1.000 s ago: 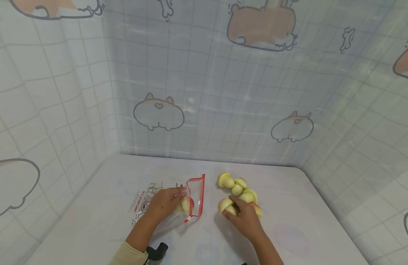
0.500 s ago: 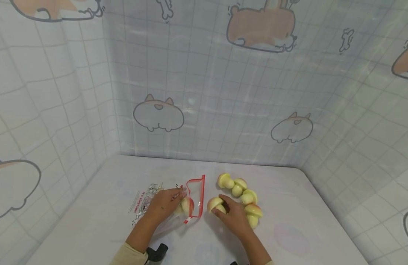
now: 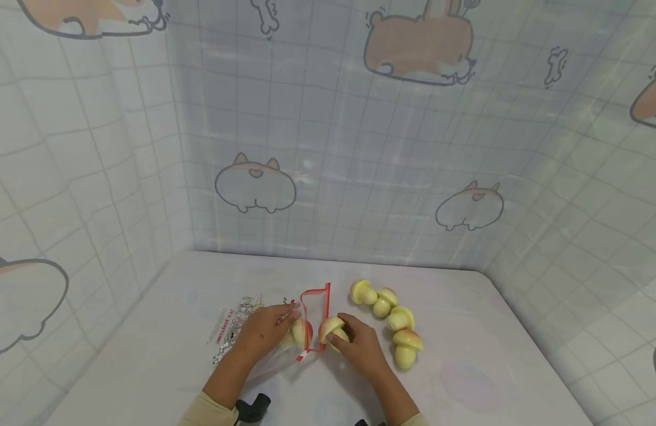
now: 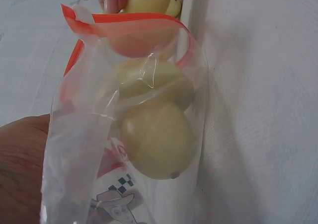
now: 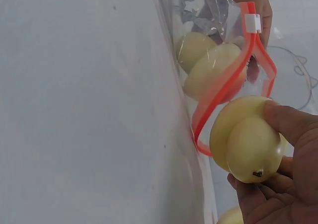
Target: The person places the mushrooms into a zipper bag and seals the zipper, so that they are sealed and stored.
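Observation:
My right hand grips a yellow toy mushroom with a reddish cap, thumb on one side and fingers beneath. This mushroom is right at the mouth of a clear zip bag, whose red sealing strip is spread apart. Another mushroom lies inside the bag, just behind the opening. My left hand holds the bag from the other side, fingers at its upper edge near the mouth; its grip is partly hidden by the plastic in the left wrist view. A white slider sits on the red strip.
Right of the bag, several more toy mushrooms lie in a curved row on the white table, from a far mushroom to a near mushroom. A patterned curtain surrounds the table's back and sides.
My right hand has carried its mushroom left, away from the row and up to the bag's mouth. My left hand and the bag have stayed in place.

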Demonstrator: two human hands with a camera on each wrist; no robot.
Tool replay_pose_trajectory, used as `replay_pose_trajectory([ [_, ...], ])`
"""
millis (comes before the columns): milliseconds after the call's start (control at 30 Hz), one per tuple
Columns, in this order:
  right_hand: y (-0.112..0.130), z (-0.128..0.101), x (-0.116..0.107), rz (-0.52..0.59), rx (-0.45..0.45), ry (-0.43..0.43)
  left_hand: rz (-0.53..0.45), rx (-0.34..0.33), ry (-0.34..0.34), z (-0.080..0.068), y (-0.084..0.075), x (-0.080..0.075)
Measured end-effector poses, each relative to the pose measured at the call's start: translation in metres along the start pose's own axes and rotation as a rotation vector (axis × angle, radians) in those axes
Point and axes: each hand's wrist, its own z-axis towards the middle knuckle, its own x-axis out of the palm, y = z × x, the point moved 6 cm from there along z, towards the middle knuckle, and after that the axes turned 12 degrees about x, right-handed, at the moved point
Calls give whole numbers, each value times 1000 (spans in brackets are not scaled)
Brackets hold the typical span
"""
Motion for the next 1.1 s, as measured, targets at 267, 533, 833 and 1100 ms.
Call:
replay_pose_trajectory([
  [267,1,0,13,-2,-18,12,-7,10,-5,-4,1,0],
  [533,5,-2,27,48,-26,49,5,42,-13,-7,1,1],
  [833,5,0,44,-3,-69,53,-2,22,-8,-11,3,2],
  [1100,6,5,55,-105,-73,47,-2,17,-10,-11,6,4],
])
